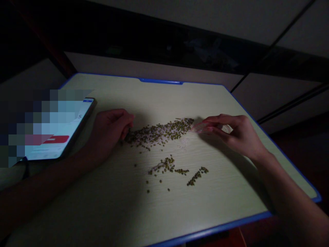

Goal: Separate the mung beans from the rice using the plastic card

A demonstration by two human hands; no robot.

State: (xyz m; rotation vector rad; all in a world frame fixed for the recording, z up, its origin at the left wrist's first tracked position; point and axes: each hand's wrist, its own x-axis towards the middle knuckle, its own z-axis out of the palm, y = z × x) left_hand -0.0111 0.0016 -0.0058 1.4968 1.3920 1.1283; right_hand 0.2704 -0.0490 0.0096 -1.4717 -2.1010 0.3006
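A long heap of small green beans mixed with pale grains (159, 133) lies across the middle of the table. My left hand (111, 127) rests at the heap's left end, fingers curled together; whatever they may hold is hidden. At the other end, my right hand (238, 132) pinches a thin, see-through piece of plastic (200, 128) between thumb and fingers. The plastic's tip reaches the heap's right end. Nearer to me is a smaller cluster of beans and grains (167, 164), with a short row of beans (197, 176) to its right. Several single beans lie scattered around.
The pale wood-grain table (102, 212) has a blue edge and a blue handle (161, 81) at its far side. A lit phone or tablet (64, 137), partly blurred out, is at the left beside my left forearm. Behind the table stands a light cabinet front (115, 67) with a dark band.
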